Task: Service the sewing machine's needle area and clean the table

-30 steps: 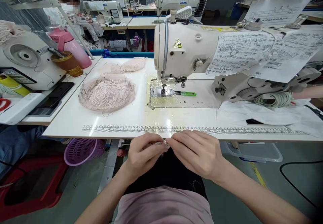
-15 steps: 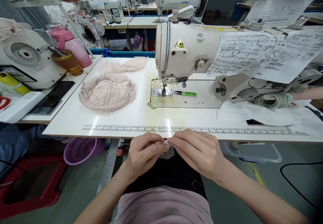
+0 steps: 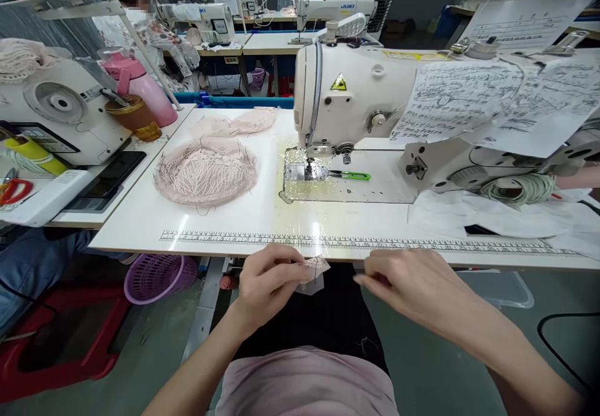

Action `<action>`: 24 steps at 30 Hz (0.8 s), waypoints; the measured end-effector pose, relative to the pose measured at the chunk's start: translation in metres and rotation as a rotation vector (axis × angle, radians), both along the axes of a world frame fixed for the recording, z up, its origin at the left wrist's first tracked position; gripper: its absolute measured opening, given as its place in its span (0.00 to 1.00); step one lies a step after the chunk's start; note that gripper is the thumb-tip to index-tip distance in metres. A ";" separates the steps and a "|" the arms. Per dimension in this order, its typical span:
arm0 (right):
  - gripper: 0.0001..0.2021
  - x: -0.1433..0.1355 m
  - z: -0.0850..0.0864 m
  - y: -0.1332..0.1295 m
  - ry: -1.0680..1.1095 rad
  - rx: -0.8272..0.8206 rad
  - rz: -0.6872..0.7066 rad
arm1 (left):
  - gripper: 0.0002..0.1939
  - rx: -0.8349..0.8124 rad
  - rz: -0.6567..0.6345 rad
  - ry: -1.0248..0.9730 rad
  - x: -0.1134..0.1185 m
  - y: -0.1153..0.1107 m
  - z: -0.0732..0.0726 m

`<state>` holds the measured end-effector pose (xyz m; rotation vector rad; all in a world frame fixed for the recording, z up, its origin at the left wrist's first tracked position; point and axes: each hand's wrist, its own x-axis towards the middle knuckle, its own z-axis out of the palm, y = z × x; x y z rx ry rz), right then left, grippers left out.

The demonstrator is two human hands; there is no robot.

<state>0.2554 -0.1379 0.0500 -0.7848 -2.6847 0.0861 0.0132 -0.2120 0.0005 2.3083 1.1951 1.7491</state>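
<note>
My left hand (image 3: 272, 280) pinches a small piece of pale pink lace fabric (image 3: 317, 267) at the table's front edge, over my lap. A sheer, mesh-like flap hangs below the lace. To the right, apart from the fabric, my right hand (image 3: 405, 285) is closed, with thumb and fingers drawn together. Whether a thread is in it is too small to tell. Ahead of both hands, green-handled thread snips (image 3: 349, 175) lie on the bed of the sewing machine (image 3: 354, 97), their blades near the needle. A beige lace piece (image 3: 206, 171) rests flat on the table at left.
A printed ruler (image 3: 281, 240) runs along the table's front edge. White cloth (image 3: 440, 213) and a coil of pale green cord (image 3: 518, 188) lie at right. At left stand a pink jug (image 3: 140, 88) and another machine (image 3: 60, 107). A purple basket (image 3: 159, 278) is below.
My right hand has moved away from the lace fabric to the right, its fingers still closed. My left hand keeps its hold, and more of the fabric now shows.
</note>
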 end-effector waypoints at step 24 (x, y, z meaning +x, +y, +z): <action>0.06 -0.042 -0.011 -0.015 0.518 -0.784 0.036 | 0.14 -0.938 -0.148 -0.794 0.014 -0.012 0.012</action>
